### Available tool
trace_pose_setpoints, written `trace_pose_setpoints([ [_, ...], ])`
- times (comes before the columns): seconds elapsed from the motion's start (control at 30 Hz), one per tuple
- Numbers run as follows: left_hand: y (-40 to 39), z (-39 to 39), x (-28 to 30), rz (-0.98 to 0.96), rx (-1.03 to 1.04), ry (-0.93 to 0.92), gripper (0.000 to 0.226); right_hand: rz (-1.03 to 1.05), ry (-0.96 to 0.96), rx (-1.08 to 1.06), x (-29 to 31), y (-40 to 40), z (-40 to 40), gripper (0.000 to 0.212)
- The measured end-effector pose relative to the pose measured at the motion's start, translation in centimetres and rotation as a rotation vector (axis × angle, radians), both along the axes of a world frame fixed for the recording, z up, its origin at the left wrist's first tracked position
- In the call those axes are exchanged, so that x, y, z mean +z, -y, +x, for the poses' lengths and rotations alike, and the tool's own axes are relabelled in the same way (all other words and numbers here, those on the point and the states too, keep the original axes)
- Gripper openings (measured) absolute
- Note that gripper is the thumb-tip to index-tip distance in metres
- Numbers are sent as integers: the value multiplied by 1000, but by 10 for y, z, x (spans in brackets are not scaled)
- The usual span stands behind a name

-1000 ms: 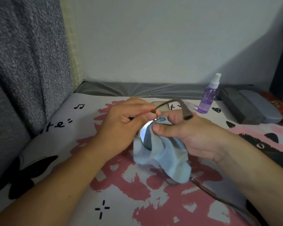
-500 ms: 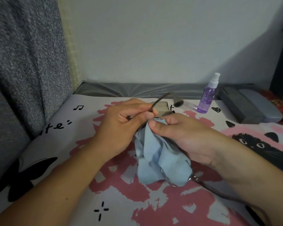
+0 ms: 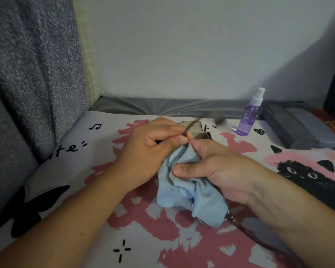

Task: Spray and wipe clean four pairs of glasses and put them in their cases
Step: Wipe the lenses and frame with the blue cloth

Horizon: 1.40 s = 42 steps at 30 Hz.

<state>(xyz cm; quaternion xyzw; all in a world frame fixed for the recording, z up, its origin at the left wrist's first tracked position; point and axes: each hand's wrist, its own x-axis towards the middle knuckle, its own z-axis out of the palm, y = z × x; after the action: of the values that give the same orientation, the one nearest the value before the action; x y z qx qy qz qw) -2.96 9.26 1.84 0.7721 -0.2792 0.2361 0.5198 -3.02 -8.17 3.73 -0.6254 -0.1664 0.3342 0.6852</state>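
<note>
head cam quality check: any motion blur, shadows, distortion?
Head view: dim, flat light; the upper temple arm of the glasses is smeared by motion; hands, blue cloth and spray bottle stay fairly sharp; broad diagonal shadow on the wall upper right; wide-angle bending at the edges.

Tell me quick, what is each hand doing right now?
Left hand: pinches the glasses by the frame.
Right hand: grips the blue cloth around a lens.

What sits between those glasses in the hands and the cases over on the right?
Nothing blocks the way. The glasses are wrapped in the blue cloth, which must come off first. The spray bottle stands just left of the cases, close to the path.
</note>
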Motion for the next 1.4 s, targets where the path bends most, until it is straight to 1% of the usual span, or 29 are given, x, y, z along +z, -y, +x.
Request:
trace_pose_setpoints([
  [0.1,-4,1,2,-75,4,-41,14,68,-93,138,6,12,6,17],
  [0.23,1,-2,6,-92,-28,-35,12,134,-289,348,8,26,16,36],
  [0.3,5,-5,8,-78,-47,-14,12,134,-301,400,8,29,16,39],
  [0.37,8,-6,7,-62,-58,-5,13,96,-291,412,8,26,16,35],
  [0.43,9,-6,5,-44,-60,-17,11,6,-214,354,5,21,14,30],
  [0.47,8,-6,3,-35,-59,-27,10,-31,-173,316,3,17,12,34],
  [0.5,8,-6,2,-31,-53,-34,9,-53,-142,275,1,13,10,36],
  [0.57,8,-5,0,-45,-20,-31,14,-57,-101,156,1,4,4,31],
  [0.63,9,-3,-1,-60,8,-28,18,-34,-73,33,2,0,1,26],
  [0.73,12,0,-1,-79,14,-76,17,57,-66,-107,1,-1,1,19],
  [0.83,9,3,1,-148,30,-131,22,139,-35,-208,-1,-1,6,20],
  [0.9,7,4,3,-155,47,-130,23,144,16,-261,-3,0,8,21],
  [0.97,5,1,4,-124,81,-95,23,77,97,-306,-4,3,9,19],
  [1.03,-1,-2,6,-138,146,-52,24,-22,217,-422,2,15,15,23],
  [1.1,-8,-4,9,-189,194,-23,19,-96,386,-649,11,29,26,28],
  [1.17,-8,-7,11,-208,161,-20,13,-137,576,-894,21,41,33,23],
  [1.2,-6,-7,10,-202,127,-26,12,-110,629,-983,24,43,34,27],
  [1.23,-3,-7,7,-185,98,-29,10,-64,643,-1026,26,43,32,32],
  [1.27,0,-7,5,-163,73,-29,9,-17,624,-1016,28,39,27,30],
  [1.3,3,-7,3,-146,57,-28,11,35,567,-954,27,33,22,24],
  [1.33,5,-6,1,-144,57,-27,14,102,467,-852,25,25,18,20],
  [1.4,3,-3,-1,-165,102,-10,15,214,271,-550,20,13,9,20],
])
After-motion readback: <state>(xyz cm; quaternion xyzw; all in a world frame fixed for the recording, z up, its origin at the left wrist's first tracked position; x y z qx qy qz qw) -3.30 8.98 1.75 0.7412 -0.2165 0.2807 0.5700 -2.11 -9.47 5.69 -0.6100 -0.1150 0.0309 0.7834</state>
